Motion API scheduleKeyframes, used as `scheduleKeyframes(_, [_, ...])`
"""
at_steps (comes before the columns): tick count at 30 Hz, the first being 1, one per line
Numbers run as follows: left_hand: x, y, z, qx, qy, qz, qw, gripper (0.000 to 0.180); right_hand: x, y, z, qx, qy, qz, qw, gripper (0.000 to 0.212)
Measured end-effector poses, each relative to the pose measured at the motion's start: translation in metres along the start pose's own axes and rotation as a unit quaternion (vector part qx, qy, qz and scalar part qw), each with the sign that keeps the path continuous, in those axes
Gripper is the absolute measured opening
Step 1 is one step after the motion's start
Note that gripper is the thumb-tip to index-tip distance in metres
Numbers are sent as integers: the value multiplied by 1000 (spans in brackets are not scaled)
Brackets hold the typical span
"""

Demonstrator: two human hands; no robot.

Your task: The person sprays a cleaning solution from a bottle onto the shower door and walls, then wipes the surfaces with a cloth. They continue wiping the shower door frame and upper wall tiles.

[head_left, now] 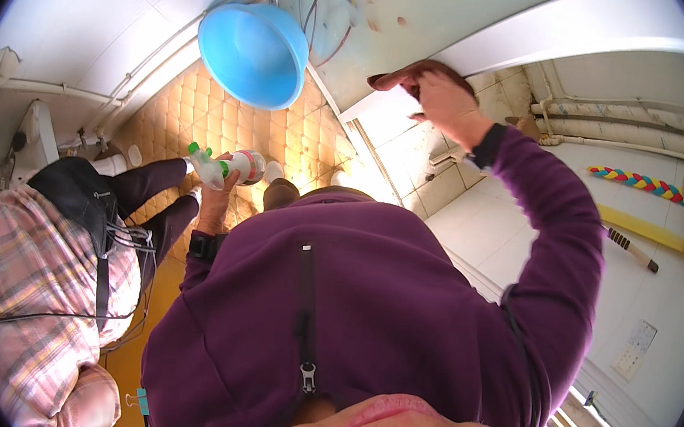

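Note:
My left hand (217, 201), low at the left with a dark band on its wrist, is wrapped round a spray bottle (246, 168). The bottle has a pale body, a coloured label and green parts at its head, and lies tilted in my grip. Raised at the upper right, my right hand (448, 108) grips a brown cloth (391, 77). That cloth is at the edge of a pale, stained panel (382, 7), beside a white ledge (572, 42). My fingers are slightly blurred there, and some are hidden in the cloth.
A blue basin (252, 55) is ahead, above the tan quilted-pattern floor (193, 116). Another person in a plaid shirt (22, 278) stands close at my left, with cables. Pipes (631, 120) run along the right wall, near a braided multicoloured strip (637, 181) and a yellow bar (642, 228).

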State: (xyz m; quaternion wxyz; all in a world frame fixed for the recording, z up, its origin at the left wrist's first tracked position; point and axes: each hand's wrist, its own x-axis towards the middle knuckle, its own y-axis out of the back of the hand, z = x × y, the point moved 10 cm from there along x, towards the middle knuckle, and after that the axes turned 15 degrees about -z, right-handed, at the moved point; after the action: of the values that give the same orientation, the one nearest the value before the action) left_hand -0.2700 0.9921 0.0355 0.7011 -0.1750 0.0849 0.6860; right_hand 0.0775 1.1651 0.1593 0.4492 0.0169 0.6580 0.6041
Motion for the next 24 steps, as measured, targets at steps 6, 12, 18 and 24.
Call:
scheduleKeyframes(6, [26, -16, 36, -30, -39, -32, 998, 41, -115, 189, 29, -239, -108, 101, 960, 55])
scheduleKeyframes(12, [21, -45, 59, -26, -85, -37, 995, 37, -256, 311, 8, -348, -125, 464, 805, 33])
scheduleKeyframes(18, [-7, -52, 43, -25, -120, -19, 992, 40, -134, 140, -10, -341, -156, 380, 846, 20])
scheduleKeyframes(24, [-55, -32, -8, -29, -91, 19, 995, 41, 27, -96, -48, -135, 4, 166, 977, 17])
